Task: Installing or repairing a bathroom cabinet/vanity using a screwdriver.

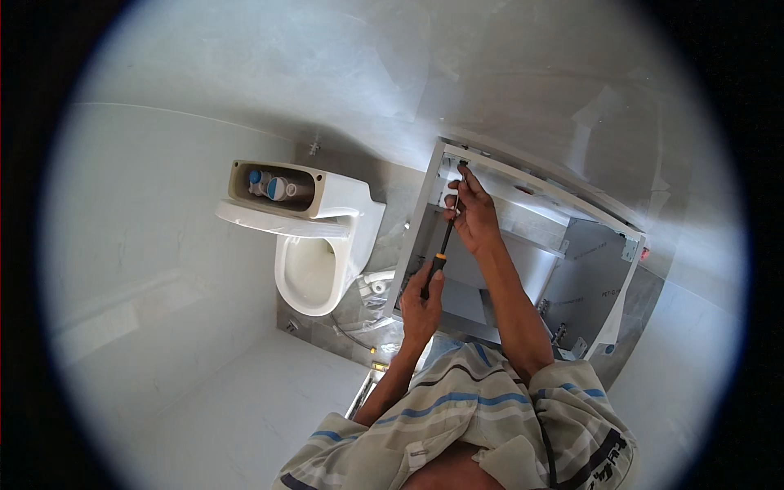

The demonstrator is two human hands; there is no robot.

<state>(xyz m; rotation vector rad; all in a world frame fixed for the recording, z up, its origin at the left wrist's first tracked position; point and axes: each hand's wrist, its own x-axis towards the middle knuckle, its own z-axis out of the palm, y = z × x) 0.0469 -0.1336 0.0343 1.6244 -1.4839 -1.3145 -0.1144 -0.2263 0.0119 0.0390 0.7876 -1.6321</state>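
Observation:
My left hand (421,312) is wrapped round the black and orange handle of a screwdriver (435,265). Its long dark shaft slants up and away toward the far left corner of an open-topped cabinet frame (431,192). Reaching over the cabinet, my right hand (477,216) has its fingers closed about the upper shaft. One fingertip of that hand is close to a small dark fitting (463,163) in the corner. The screwdriver's tip is hard to make out among the fingers.
A white toilet (347,224), its tank open with parts inside, stands left of the cabinet. Between them lie a white pipe piece (377,278) and crumpled plastic. A hose (347,333) lies on the floor. Metal hinges (559,333) sit at the cabinet's near right. A tiled wall rises behind.

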